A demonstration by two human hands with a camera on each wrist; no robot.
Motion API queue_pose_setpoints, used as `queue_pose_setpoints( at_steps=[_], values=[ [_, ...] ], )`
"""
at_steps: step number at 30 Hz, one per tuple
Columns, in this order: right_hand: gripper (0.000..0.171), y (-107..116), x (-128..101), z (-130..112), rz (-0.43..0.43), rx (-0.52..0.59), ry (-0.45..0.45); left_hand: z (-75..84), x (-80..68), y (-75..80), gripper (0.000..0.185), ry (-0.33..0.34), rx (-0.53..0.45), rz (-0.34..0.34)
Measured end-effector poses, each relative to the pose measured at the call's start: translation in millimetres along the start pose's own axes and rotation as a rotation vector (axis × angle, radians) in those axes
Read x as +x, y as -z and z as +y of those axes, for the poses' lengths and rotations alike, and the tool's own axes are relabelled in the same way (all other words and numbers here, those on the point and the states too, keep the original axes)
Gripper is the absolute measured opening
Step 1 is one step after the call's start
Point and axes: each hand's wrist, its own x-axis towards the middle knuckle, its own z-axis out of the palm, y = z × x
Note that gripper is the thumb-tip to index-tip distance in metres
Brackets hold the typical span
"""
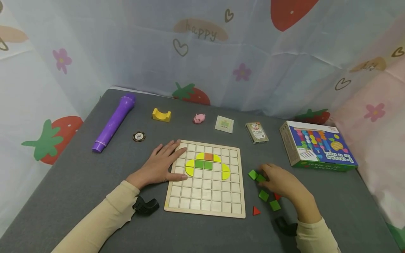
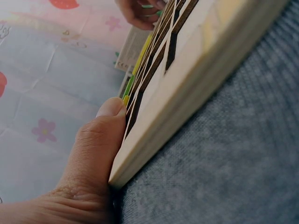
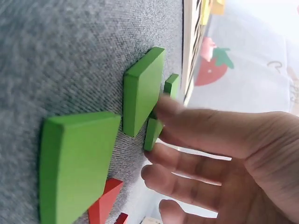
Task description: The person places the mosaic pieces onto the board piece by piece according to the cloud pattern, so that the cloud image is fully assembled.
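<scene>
We are choosing a piece: our left hand (image 1: 158, 165) lies flat, holding the wooden board (image 1: 207, 207) steady on the counter (image 1: 79, 175), while our right hand (image 1: 283, 182), its fingers relaxed, touches a green tile (image 1: 261, 178) beside the board. Next it needs a pinch grip.

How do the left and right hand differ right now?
The left hand lies flat, pressing the corner of the wooden grid board; the right hand is off the board, on the grey cloth. The left touches no loose piece; the right's fingers reach a green tile. Both wear cream sleeves.
</scene>
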Motion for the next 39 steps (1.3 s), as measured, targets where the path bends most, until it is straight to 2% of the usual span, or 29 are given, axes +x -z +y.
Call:
queue_pose_setpoints(
  at_steps=[6, 12, 23, 32, 39],
  values=[
    [0.029, 1, 0, 2, 0.025, -0.015, 0.033, -0.3, 0.5, -0.6, 0.094, 0.002, 0.009, 0.005],
    [0.028, 6, 1, -2, 0.082, -0.008, 0.084, -0.5, 0.4, -1.0, 0.095, 0.001, 0.009, 0.011],
    [0.027, 9, 16, -38, 0.161, -0.027, 0.203, -0.7, 0.5, -1.5, 0.094, 0.002, 0.012, 0.009],
    [0.03, 15, 35, -62, 0.164, -0.041, 0.26, -0.8, 0.9, -1.4, 0.093, 0.004, 0.011, 0.008],
    [0.024, 10, 51, -80, 0.089, -0.029, 0.262, -1.5, 0.7, -1.5, 0.093, -0.004, 0.003, 0.009]
  ],
)
